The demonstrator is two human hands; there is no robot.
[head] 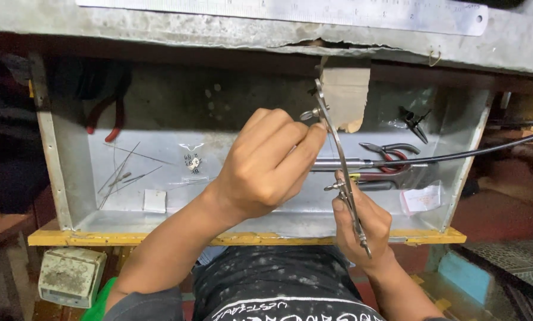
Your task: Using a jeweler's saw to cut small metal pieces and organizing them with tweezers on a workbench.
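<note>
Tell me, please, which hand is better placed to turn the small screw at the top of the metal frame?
Probably the left hand: its fingertips already pinch the screw, while the right hand grips the metal frame lower down.

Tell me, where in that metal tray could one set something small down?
The tray floor looks bare between the thin rods on the left, the small clear bag and the white square. The right side is crowded: pliers, a black cable, a packet, plus the left hand and right hand holding a metal tool.
</note>
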